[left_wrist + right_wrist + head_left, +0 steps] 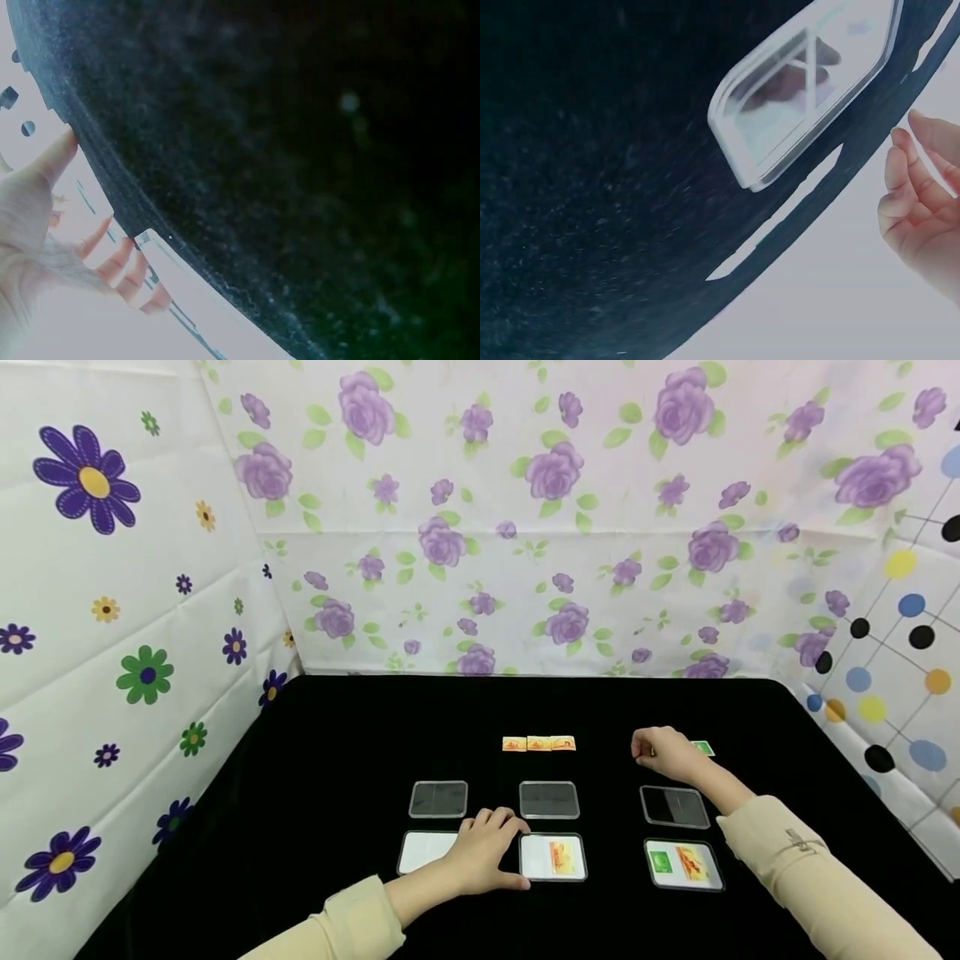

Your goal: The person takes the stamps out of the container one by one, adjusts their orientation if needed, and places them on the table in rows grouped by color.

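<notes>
My left hand (483, 853) spreads over the front row of rounded clear trays with white insides. Its fingers cover part of the left tray (420, 850), while thumb and forefinger lie at the left edge of the middle tray (573, 860), which holds an orange picture card (562, 858). Farther back, my right hand (663, 752) is low over the black cloth, beside a green card (703, 747). In the right wrist view its fingers (896, 199) curl, with thumb and forefinger tips close together. I cannot tell whether a card is between them.
Three orange cards (538, 743) form a row behind the trays. Clear covers lie at left (438, 799), middle (549, 800) and right (673, 807). The front right tray (699, 881) holds a green and an orange card. Patterned cloth walls (480, 602) enclose the table.
</notes>
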The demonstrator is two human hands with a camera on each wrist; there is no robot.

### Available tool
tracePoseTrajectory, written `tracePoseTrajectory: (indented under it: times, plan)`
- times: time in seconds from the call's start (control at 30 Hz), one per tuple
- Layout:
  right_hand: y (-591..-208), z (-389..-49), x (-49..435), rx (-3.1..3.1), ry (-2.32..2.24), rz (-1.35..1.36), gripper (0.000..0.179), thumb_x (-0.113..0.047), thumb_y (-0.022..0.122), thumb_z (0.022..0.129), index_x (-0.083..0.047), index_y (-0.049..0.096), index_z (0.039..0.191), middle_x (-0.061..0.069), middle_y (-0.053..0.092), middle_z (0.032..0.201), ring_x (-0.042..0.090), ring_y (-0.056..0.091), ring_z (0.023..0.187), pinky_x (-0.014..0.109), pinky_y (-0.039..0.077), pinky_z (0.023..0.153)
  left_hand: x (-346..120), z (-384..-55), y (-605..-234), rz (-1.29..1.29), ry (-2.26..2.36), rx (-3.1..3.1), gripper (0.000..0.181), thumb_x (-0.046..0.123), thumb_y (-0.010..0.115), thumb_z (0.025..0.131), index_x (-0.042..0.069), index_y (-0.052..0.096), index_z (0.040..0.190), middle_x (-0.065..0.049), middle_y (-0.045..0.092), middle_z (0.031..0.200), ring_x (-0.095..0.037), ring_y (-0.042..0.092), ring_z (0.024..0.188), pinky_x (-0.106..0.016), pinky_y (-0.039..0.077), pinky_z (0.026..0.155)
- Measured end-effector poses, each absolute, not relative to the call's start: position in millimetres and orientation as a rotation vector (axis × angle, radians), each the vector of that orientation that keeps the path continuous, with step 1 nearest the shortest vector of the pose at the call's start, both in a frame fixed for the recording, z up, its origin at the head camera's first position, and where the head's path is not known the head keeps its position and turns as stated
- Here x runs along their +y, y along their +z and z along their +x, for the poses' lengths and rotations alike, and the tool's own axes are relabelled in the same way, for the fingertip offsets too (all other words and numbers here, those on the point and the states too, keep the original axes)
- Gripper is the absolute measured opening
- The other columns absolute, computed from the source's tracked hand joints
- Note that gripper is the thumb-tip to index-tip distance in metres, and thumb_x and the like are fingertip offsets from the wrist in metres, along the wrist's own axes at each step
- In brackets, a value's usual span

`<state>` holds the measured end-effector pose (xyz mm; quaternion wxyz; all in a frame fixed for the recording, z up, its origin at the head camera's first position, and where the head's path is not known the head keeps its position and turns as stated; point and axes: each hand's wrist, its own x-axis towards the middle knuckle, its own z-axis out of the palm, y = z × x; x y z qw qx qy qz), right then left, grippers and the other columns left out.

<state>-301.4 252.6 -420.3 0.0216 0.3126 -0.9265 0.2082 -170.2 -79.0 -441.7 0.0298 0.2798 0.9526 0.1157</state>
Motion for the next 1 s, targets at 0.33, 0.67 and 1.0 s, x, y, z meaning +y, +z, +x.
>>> tracePoseTrajectory:
  times: [0.33,0.67,1.0]
  plan:
    - [-406,-258,214,-2.849,0.556,1.149,0.012,0.002,0.068,0.081,-0.007,0.060,0.083,-0.004,0.055,0.071,0.000,0.046,0.061,0.020,0.041,0.055,-83,-177,-438,0.920,0.353,2.951,0.066,0.049,0.076,0.072,0.015,0.052,0.124,-0.007,0.050,0.128,-0.024,0.047,0.112,-0.046,0.042,0.088]
    - [-404,-226,194,-2.849,0.553,1.240,0.012,0.000,0.069,0.081,-0.009,0.062,0.085,-0.006,0.057,0.074,-0.001,0.046,0.063,0.018,0.043,0.056,-80,-175,-443,0.874,0.347,2.938,0.067,0.051,0.076,0.071,0.018,0.052,0.125,-0.004,0.050,0.130,-0.023,0.047,0.114,-0.046,0.042,0.089]
    - [-412,-192,172,-2.848,0.568,1.112,0.014,-0.006,0.072,0.080,-0.014,0.061,0.081,-0.012,0.051,0.070,-0.004,0.040,0.061,0.016,0.041,0.055,-78,-173,-445,0.862,0.367,2.920,0.067,0.049,0.077,0.071,0.017,0.052,0.124,-0.005,0.049,0.130,-0.024,0.047,0.114,-0.046,0.042,0.088]
